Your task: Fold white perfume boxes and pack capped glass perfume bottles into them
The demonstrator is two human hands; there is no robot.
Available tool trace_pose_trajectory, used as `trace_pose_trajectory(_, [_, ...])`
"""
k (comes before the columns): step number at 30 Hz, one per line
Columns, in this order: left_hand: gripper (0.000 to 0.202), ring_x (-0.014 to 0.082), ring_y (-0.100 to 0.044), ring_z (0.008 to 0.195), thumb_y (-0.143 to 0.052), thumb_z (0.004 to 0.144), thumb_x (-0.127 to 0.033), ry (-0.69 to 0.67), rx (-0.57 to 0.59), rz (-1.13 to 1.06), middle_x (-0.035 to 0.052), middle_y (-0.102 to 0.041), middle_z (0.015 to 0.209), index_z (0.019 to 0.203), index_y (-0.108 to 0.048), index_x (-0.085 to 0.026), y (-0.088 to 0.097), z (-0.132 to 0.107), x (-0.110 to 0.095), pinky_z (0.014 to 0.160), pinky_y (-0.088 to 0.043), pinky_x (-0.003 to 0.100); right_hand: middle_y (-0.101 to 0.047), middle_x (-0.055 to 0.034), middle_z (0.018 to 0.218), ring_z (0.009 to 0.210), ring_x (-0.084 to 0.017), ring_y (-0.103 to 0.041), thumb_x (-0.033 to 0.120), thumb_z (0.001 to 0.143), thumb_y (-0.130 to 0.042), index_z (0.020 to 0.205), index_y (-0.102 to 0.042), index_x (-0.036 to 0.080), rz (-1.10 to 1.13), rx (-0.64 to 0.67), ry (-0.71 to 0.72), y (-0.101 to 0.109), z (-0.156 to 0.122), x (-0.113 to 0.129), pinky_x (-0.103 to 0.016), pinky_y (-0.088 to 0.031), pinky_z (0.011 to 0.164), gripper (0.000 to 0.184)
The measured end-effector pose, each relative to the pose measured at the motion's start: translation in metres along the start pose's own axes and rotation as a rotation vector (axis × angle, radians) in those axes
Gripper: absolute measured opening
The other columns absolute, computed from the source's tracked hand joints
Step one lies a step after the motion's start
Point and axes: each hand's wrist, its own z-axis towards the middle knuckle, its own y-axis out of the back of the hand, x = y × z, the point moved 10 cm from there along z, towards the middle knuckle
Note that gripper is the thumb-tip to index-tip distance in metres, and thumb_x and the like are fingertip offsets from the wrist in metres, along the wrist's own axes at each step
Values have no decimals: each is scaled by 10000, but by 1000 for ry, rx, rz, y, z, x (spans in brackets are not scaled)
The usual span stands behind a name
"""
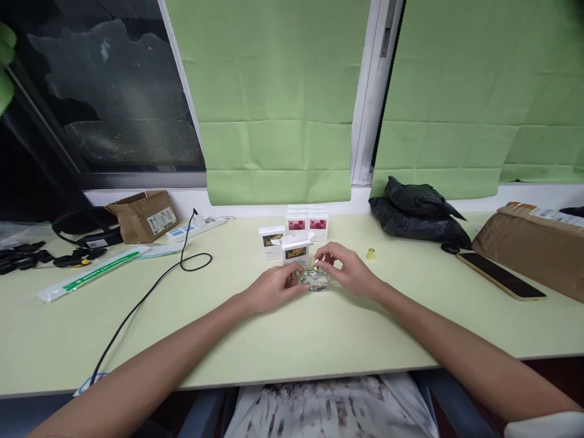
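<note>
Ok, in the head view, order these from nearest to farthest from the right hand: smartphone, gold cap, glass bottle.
1. Glass bottle: at the right hand, on its left.
2. Gold cap: to its right.
3. Smartphone: far right.

Bare left arm (168, 353) and bare right arm (456, 337), reaching in from the bottom corners, slanting toward each other, left hand (275, 288) low with fingers curled and thumb poking out, right hand (349, 267) a bit higher, finger and thumb bent close together

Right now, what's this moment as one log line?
left hand: holding glass bottle | right hand: at its top | gold cap: on table | open white box: behind bottle
</note>
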Motion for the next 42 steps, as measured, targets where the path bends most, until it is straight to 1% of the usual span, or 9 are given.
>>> trace_pose_trajectory(5, [281,163,-540,675,-593,989,-505,0,-2,-6,-23,-601,775,1047,-600,-230,1,-1,-1,612,-336,271,-702,-57,1059,965,-197,-625,294,1058,-561,1115,-686,254,-21,33,46,0,-2,5,-310,-527,777,143])
trace_pose_trajectory(8, [279,161,-540,675,-591,990,-509,0,4,-8,-27,-598,774,1038,-593,-234,1,0,-1,616,-340,272,-694,-60,1079,939,-190,-627,295,1054,-568,1167,-664,254,-26,17,28,1,-2,2,-312,-535,777,153])
trace_pose_trajectory(10, [276,160,-538,672,-591,989,-507,4,8,-12,-29,-596,771,1045,-593,-236,1,0,-1,613,-340,272,-688,-57,1075,904,-182,-625,298,1050,-575,1168,-656,252,-26,10,6,1,-2,1,-305,-534,759,149])
trace_pose_trajectory(17, [274,162,-537,678,-592,986,-504,14,10,-22,-27,-591,770,1043,-600,-237,1,-1,-2,615,-343,268,-693,-53,1062,977,-189,-627,268,1059,-547,1124,-674,252,-16,55,34,-2,-2,7,-296,-516,764,143])
trace_pose_trajectory(22, [264,161,-534,671,-596,985,-498,9,0,-22,-29,-590,763,1041,-596,-239,1,-1,-2,612,-336,264,-701,-42,1037,892,-175,-631,290,1052,-560,1107,-678,248,5,62,-9,-3,-1,1,-288,-504,722,136])
trace_pose_trajectory(28, [293,166,-542,678,-588,985,-517,13,15,-21,-22,-600,778,1070,-608,-237,0,0,-1,612,-344,271,-712,-46,1036,892,-170,-638,286,1039,-578,987,-661,226,39,69,-15,-2,-1,0,-280,-490,710,115])
trace_pose_trajectory(31, [291,167,-539,674,-588,983,-509,11,8,-18,-19,-602,776,1076,-621,-235,1,0,0,609,-343,274,-708,-48,1033,883,-171,-632,302,1037,-580,1034,-675,231,20,73,-27,-2,-1,-1,-272,-488,681,119])
trace_pose_trajectory(37, [318,172,-551,672,-580,983,-533,1,3,-17,-18,-610,770,1089,-620,-236,1,-1,-1,613,-351,276,-687,-24,951,793,-157,-625,338,1023,-601,1123,-670,245,22,85,-61,-3,-2,-1,-263,-491,640,153])
trace_pose_trajectory(42, [324,172,-557,675,-581,983,-539,8,7,-15,-15,-620,777,1081,-621,-233,2,-1,-1,613,-355,277,-703,-28,1036,810,-156,-640,322,1017,-606,1176,-629,254,8,92,-44,-2,-2,1,-274,-502,676,175])
